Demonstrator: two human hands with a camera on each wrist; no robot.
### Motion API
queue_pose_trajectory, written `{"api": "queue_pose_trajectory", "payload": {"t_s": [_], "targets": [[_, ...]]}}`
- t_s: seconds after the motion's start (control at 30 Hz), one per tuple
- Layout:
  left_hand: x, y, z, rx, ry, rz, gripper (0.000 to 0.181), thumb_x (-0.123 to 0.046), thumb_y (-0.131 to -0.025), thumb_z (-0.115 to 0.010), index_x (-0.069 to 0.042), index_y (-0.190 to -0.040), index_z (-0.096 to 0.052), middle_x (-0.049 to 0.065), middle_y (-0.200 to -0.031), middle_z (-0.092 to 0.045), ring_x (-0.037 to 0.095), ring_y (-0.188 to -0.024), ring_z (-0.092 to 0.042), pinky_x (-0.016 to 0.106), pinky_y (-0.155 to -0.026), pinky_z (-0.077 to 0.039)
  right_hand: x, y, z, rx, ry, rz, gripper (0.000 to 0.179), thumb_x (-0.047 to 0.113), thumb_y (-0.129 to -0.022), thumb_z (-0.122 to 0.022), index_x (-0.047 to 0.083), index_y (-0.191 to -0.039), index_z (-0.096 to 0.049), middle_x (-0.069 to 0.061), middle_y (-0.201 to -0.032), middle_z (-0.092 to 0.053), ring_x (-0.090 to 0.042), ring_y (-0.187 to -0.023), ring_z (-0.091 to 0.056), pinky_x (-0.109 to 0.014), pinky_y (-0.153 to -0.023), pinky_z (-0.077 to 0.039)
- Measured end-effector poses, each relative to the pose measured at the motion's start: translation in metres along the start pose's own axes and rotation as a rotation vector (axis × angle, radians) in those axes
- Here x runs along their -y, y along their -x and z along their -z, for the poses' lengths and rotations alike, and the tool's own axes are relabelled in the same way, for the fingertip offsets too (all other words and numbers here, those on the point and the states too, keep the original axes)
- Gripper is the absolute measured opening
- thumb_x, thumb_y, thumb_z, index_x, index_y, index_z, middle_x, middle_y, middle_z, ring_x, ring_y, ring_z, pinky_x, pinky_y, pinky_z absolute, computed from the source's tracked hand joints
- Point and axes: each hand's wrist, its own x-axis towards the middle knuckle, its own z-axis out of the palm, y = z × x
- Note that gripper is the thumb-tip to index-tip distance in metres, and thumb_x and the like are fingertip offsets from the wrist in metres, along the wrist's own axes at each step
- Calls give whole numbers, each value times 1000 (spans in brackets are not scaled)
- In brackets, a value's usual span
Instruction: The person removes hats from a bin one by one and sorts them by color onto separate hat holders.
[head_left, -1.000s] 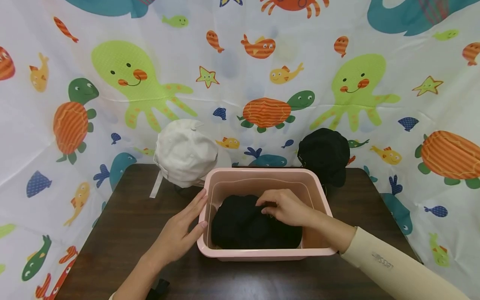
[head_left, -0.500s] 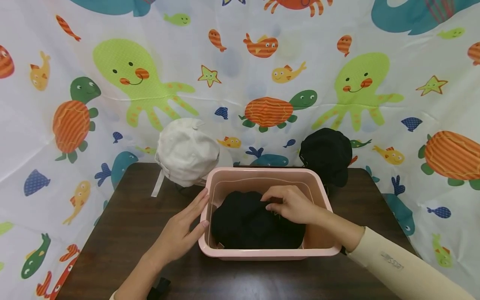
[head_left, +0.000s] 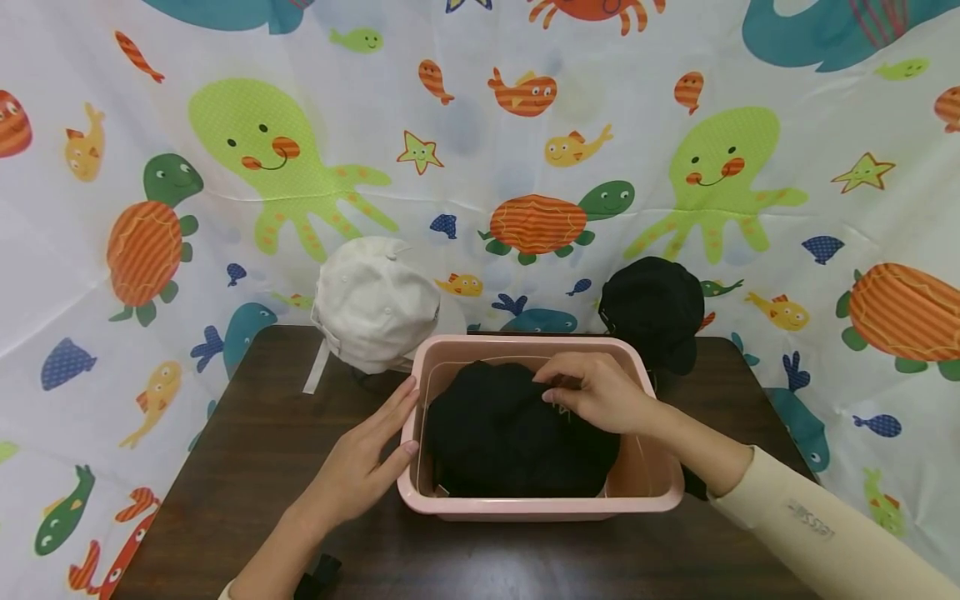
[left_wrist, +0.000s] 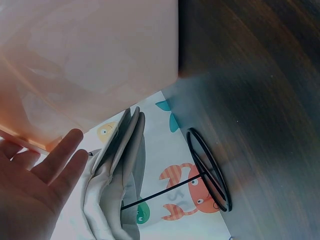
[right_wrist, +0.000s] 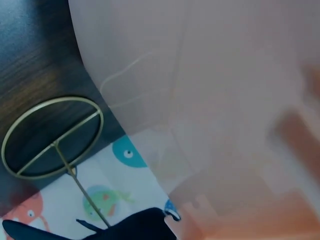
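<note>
A pink plastic bin [head_left: 525, 507] stands on the table, and a black cap [head_left: 495, 442] with small gold lettering is inside it. My right hand [head_left: 600, 392] reaches over the bin's right side and pinches the cap near the lettering, thumb against fingers. The cap bulges up high in the bin, its lower part hidden behind the front rim. Against the bin's left rim rests my left hand [head_left: 367, 450], fingers straight. The left wrist view shows those spread fingers [left_wrist: 60, 155] beside the bin's wall [left_wrist: 100, 55].
Behind the bin's left corner a white cap [head_left: 375, 308] sits on a black wire stand [left_wrist: 207, 170]. Another black cap [head_left: 652, 312] is at the back right, on a gold wire stand [right_wrist: 55, 142]. A sea-animal curtain [head_left: 480, 150] hangs behind the dark wooden table [head_left: 285, 433].
My right hand has moved up and to the right, raising the black cap in the bin. My left hand has stayed at the left rim.
</note>
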Motion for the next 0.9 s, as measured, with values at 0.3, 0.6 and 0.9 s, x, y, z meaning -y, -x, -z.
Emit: {"api": "queue_pose_trajectory", "payload": {"t_s": [0.3,0.6,0.9], "targets": [[-1,0,1,12,3,16,63,-18,-102,-63,-6,-161,-42,5,-170,-33,23,-149,-42,11,-118,-20,5,-2,11,-32,-7,35,28,-12,-85,-79,3,-108,-77,-9,-103,-76,-18,-85,-74,-36,-73,-63],[0,0,0,14,-2,20,63,-19,-103,-63,-7,-161,-42,4,-170,-33,23,-149,-43,11,-117,-20,9,-3,18,-84,39,73,29,-12,-83,-80,5,-107,-78,-5,-102,-77,-15,-83,-74,-35,-72,-63],[-1,0,0,19,-3,26,63,-19,-104,-62,-9,-162,-41,4,-170,-33,24,-149,-43,11,-117,-20,15,0,26,-63,4,35,29,-13,-85,-78,4,-108,-77,-6,-102,-76,-19,-84,-74,-34,-73,-63]]}}
